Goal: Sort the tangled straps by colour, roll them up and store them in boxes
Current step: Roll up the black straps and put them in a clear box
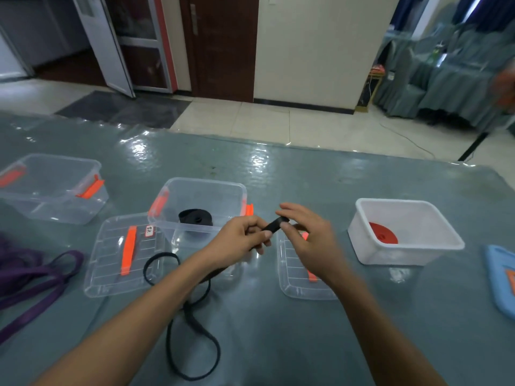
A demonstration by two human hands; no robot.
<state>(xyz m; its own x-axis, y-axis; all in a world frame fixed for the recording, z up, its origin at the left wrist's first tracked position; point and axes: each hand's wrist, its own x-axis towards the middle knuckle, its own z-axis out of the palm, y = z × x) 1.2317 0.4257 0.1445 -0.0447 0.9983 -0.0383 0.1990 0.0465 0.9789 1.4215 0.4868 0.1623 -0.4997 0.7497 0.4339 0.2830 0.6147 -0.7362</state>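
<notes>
A long black strap (192, 324) loops over the table in front of me and rises to my hands. My left hand (239, 240) grips the strap just below its free end. My right hand (303, 232) pinches that end between thumb and fingers above the table. Behind my hands stands a clear box (200, 188) with a rolled black strap (195, 217) inside. A white box (401, 204) at the right holds a rolled red strap (383, 232). Purple straps (36, 277) lie tangled at the left edge.
An empty clear box with orange clips (53, 188) stands at the far left. Two clear lids (122, 254) (298, 282) lie flat near my hands. A blue object (501, 277) sits at the right edge. The table has a glossy grey cover.
</notes>
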